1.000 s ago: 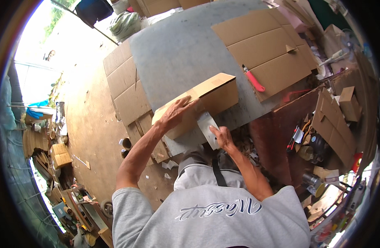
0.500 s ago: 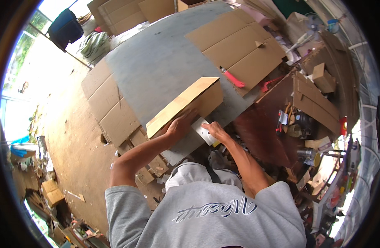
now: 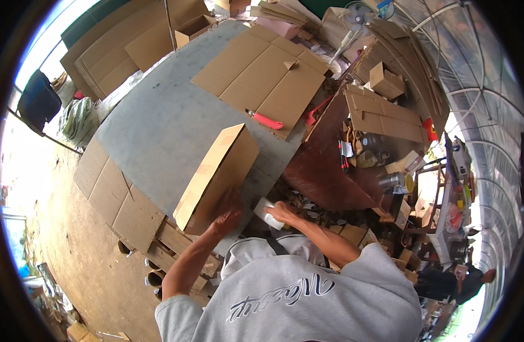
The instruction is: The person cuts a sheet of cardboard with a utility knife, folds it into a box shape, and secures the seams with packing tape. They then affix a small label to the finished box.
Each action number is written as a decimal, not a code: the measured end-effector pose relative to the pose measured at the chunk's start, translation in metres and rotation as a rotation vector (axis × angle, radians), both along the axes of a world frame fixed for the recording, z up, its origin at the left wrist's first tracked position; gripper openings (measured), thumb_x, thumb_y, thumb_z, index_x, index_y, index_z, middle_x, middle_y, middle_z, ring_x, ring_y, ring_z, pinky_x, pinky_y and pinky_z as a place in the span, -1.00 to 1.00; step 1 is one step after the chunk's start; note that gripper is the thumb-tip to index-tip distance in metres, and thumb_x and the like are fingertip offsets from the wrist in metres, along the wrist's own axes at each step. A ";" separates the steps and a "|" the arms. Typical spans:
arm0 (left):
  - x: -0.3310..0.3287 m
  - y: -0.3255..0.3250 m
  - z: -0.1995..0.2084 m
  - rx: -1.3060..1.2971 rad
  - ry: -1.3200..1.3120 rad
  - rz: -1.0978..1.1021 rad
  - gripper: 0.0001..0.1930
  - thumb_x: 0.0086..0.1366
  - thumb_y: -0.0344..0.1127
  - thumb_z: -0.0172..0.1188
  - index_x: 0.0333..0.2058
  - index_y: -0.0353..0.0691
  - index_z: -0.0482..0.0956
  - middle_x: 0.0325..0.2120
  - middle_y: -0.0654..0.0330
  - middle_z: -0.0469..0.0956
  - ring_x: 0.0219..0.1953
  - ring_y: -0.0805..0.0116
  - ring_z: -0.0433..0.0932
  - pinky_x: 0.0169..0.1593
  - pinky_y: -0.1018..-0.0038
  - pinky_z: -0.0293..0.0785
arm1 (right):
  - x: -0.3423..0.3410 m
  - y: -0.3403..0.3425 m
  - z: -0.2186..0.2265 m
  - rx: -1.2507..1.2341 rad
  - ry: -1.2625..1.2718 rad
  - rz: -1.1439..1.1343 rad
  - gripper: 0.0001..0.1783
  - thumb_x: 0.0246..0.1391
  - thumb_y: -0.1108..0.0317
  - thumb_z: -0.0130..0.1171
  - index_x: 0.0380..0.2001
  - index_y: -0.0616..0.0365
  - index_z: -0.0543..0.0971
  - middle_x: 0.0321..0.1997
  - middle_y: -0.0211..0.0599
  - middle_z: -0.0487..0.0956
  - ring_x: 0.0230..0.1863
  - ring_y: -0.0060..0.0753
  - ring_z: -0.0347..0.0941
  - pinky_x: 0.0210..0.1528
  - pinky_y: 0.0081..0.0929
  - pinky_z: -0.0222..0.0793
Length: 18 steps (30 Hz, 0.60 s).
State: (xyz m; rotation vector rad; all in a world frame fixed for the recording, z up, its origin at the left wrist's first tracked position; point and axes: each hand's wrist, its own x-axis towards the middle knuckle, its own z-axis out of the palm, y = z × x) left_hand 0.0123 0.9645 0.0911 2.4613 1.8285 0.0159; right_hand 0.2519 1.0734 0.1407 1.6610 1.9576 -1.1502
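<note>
A flat, closed cardboard box (image 3: 230,162) stands on its edge near the front of the grey table (image 3: 159,122). My left hand (image 3: 226,216) lies against the box's right-hand face, its fingers stretched upward and a little blurred. To the right of it, my right hand (image 3: 281,213) pinches a white rectangular piece (image 3: 266,208), possibly a card or a small pad. That piece is apart from the box, just past the table's near edge. Beyond the box, a knife-like tool with a red handle (image 3: 267,121) rests on a flattened cardboard sheet (image 3: 262,74).
More cardboard (image 3: 122,194) lies along the table's left side. A dark red board (image 3: 330,176) slopes at the right, beside a crowded pile with pliers and a metal can (image 3: 392,180). A fan (image 3: 358,20) stands far back. Another person (image 3: 453,282) is at the lower right edge.
The view has swung right. My right hand has drawn the white piece away from the box. The box is turned more steeply, and my left hand has slid lower on its face.
</note>
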 end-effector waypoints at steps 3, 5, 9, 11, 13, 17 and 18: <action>-0.008 0.001 0.057 0.126 -0.410 0.108 -0.42 0.29 -0.37 0.17 0.31 -0.25 0.47 0.46 -0.14 0.20 0.48 -0.11 0.21 0.56 -0.06 0.00 | 0.044 0.034 -0.005 0.241 -0.040 -0.009 -0.16 0.11 -0.36 0.29 -0.38 0.45 0.68 -0.30 0.38 0.67 -0.22 0.21 0.70 -0.16 0.06 0.52; -0.016 0.003 0.096 0.298 -0.432 0.375 -0.34 0.20 -0.44 0.27 0.33 -0.21 0.46 0.48 -0.15 0.17 0.48 -0.14 0.20 0.56 -0.06 -0.01 | 0.062 0.068 -0.002 0.530 0.042 -0.067 -0.20 0.14 -0.32 0.32 -0.22 0.42 0.64 -0.25 0.40 0.65 -0.15 0.40 0.64 -0.16 0.10 0.51; -0.044 0.034 0.131 0.185 -0.360 0.709 -0.12 0.17 -0.33 0.42 0.45 -0.26 0.24 0.38 -0.21 0.33 0.41 -0.16 0.32 0.45 -0.02 0.25 | 0.090 0.176 0.011 0.746 -0.007 0.014 -0.33 0.24 -0.27 0.22 -0.18 0.27 0.59 -0.26 0.31 0.66 -0.18 0.39 0.62 -0.19 0.17 0.51; -0.051 0.052 0.128 -0.143 -0.549 0.886 -0.09 0.16 -0.32 0.45 0.45 -0.30 0.21 0.30 -0.25 0.43 0.37 -0.18 0.39 0.42 0.04 0.30 | 0.095 0.229 0.009 0.851 -0.025 0.061 -0.37 0.23 -0.18 0.27 -0.21 0.32 0.57 -0.34 0.26 0.67 -0.29 0.32 0.63 -0.27 0.12 0.51; -0.051 0.062 0.121 -0.079 -0.519 0.877 -0.09 0.12 -0.30 0.50 0.43 -0.32 0.27 0.19 -0.20 0.56 0.26 -0.17 0.52 0.30 0.11 0.47 | 0.107 0.272 0.004 0.908 0.009 0.144 -0.39 0.22 -0.15 0.29 -0.22 0.33 0.56 -0.40 0.22 0.67 -0.34 0.29 0.63 -0.28 0.12 0.51; -0.060 0.072 0.120 -0.114 -0.481 0.838 -0.13 0.08 -0.31 0.55 0.37 -0.30 0.39 0.20 -0.15 0.57 0.19 -0.08 0.61 0.22 0.16 0.54 | 0.127 0.315 -0.016 0.878 -0.002 0.182 -0.42 0.21 -0.13 0.31 -0.25 0.31 0.55 -0.44 0.20 0.66 -0.38 0.27 0.63 -0.29 0.13 0.50; -0.063 0.073 0.122 -0.146 -0.509 0.855 -0.14 0.07 -0.34 0.55 0.37 -0.28 0.40 0.17 -0.14 0.59 0.16 -0.08 0.63 0.19 0.17 0.56 | 0.132 0.318 -0.020 0.867 0.031 0.192 -0.44 0.21 -0.10 0.31 -0.27 0.29 0.54 -0.47 0.19 0.65 -0.40 0.28 0.62 -0.29 0.12 0.50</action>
